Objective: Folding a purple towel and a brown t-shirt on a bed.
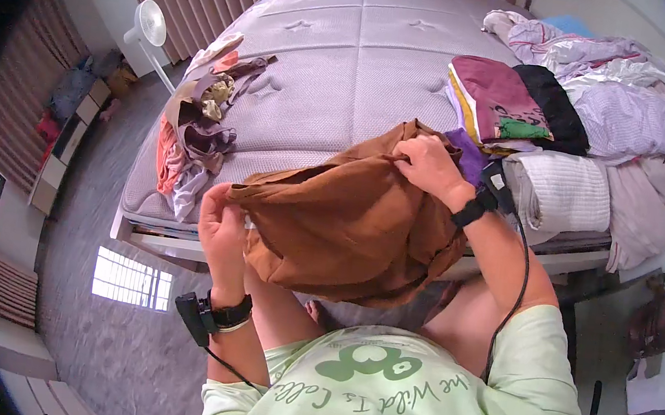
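Observation:
A brown cloth garment is stretched between my two hands above my lap, at the near edge of the bed. My left hand pinches its left corner between thumb and fingers. At the upper right, my right hand grips the garment's edge, with cloth bunched around the fingers. The lower part hangs in loose folds over my knees. Just beyond my right hand lies a purple cloth, partly hidden by that hand and the brown garment.
The bed's bare mattress fills the middle. Underwear and small clothes lie heaped at left. Folded shirts, a folded white textile and rumpled bedding lie at right. A white fan stands beyond the left side. Cables run from both wrists.

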Motion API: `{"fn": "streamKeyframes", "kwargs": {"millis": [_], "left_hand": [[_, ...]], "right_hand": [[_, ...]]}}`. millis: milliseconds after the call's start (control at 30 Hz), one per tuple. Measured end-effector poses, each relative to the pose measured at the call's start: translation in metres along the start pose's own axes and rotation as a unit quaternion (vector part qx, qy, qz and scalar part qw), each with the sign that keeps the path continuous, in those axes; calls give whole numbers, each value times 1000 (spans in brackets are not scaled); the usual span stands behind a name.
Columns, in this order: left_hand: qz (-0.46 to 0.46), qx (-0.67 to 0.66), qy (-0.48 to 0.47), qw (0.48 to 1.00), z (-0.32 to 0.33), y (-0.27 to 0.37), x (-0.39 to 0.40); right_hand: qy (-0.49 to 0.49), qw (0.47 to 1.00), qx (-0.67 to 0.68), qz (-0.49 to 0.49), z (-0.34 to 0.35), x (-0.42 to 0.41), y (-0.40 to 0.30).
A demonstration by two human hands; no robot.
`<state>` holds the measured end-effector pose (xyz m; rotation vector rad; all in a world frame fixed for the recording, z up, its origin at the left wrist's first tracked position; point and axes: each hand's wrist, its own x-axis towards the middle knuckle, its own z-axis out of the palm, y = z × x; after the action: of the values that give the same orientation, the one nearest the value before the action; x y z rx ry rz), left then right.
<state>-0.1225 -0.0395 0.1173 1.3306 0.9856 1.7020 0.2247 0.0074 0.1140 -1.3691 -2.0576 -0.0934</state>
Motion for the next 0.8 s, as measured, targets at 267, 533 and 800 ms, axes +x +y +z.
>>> {"fn": "streamKeyframes", "kwargs": {"millis": [267, 533, 800], "left_hand": [[69, 173, 28, 982, -18, -23, 8], [-28, 132, -11, 991, -19, -57, -6], [-11, 113, -26, 993, -17, -38, -10]], "right_hand": [[114, 970, -113, -182, -43, -19, -34], [-168, 972, 124, -107, -30, -72, -40], [-63, 997, 30, 24, 16, -40, -49]]}}
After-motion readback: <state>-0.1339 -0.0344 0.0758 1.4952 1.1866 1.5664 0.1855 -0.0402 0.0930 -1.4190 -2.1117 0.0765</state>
